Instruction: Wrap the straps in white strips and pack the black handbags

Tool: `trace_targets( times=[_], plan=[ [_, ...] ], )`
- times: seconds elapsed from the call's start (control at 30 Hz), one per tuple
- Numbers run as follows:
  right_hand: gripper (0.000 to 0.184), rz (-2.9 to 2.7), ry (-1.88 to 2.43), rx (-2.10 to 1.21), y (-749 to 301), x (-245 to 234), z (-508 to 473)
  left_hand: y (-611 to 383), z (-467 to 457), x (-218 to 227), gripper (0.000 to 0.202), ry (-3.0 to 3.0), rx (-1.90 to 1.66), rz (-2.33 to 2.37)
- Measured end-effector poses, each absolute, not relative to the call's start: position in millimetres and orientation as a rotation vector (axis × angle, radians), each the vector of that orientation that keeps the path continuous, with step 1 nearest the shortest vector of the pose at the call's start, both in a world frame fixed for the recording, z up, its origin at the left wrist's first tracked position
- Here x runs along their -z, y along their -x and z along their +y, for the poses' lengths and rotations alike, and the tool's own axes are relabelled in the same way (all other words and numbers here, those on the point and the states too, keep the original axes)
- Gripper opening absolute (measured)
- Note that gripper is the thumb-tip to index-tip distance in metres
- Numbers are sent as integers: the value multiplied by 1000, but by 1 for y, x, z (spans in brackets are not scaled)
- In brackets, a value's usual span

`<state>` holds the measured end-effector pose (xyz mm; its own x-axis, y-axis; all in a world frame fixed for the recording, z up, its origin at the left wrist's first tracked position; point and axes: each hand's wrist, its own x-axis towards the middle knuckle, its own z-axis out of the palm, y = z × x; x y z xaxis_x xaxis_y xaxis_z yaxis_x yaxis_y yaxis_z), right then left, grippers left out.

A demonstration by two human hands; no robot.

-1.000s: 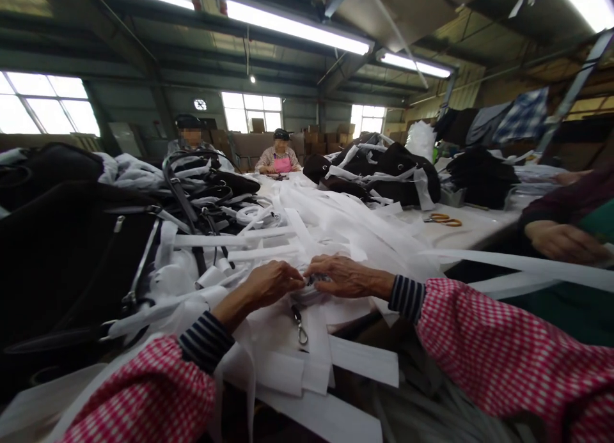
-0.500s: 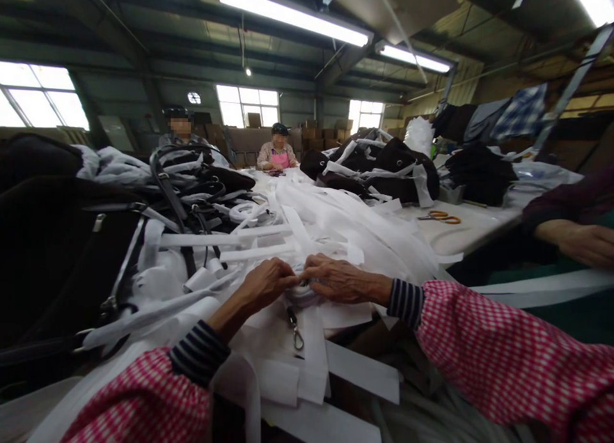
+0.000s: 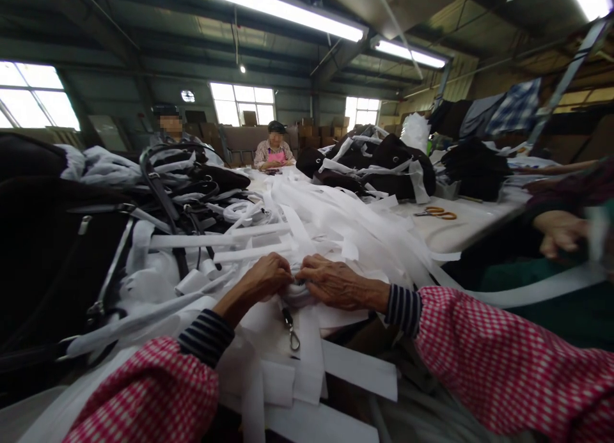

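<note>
At the near side of the table my left hand [image 3: 269, 277] is closed, fingertips pinched on a coiled strap [image 3: 296, 295] wrapped in white material. My right hand [image 3: 333, 282] grips the same coil from the other side, its fingertips almost meeting the left ones. What lies exactly between the fingertips is hidden. From the coil a metal snap hook [image 3: 293, 338] on a short black end hangs toward me. White strips [image 3: 309, 357] lie beneath and in front of the hands. Another white-wrapped coil [image 3: 244, 211] rests farther back among the straps.
Black bags [image 3: 43, 257] with leather straps are piled at left, and more black bags [image 3: 378, 165] at the back right. Orange-handled scissors [image 3: 439, 213] lie on the table [image 3: 460, 229]. A co-worker's hand [image 3: 559, 232] is at right by a long white strip [image 3: 537, 293]. Two people sit across.
My hands stay on the coil, with small shifts of the fingers. The co-worker's hand at right has opened and moved left, and the white strip there now sags in a curve.
</note>
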<state>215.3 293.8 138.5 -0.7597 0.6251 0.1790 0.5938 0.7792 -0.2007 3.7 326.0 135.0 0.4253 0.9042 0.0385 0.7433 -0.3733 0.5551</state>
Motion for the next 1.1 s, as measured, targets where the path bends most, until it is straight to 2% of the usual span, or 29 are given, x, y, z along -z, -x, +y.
trace_targets(
  times=[0.13, 0.27, 0.4, 0.57, 0.8, 1.1],
  plan=[
    [31, -2751, 956, -209, -216, -140, 296, -1, 314, -132, 26, -2160, -578, 1460],
    [29, -2750, 944, -268, -217, -147, 298, 9, 294, -134, 31, -2106, -729, 1304],
    [32, -2751, 939, -305, -216, -159, 297, 17, 282, -140, 26, -2092, -834, 1243],
    [26, -2732, 1100, -197, -201, -168, 291, 20, 285, -136, 22, -2085, -793, 1187],
    [14, -2760, 1217, -6, -185, -166, 287, 11, 287, -119, 18, -2360, -770, 1440],
    [19, -2943, 1337, -7, -174, -183, 294, 28, 285, -117, 13, -2322, -753, 1315]
  ],
)
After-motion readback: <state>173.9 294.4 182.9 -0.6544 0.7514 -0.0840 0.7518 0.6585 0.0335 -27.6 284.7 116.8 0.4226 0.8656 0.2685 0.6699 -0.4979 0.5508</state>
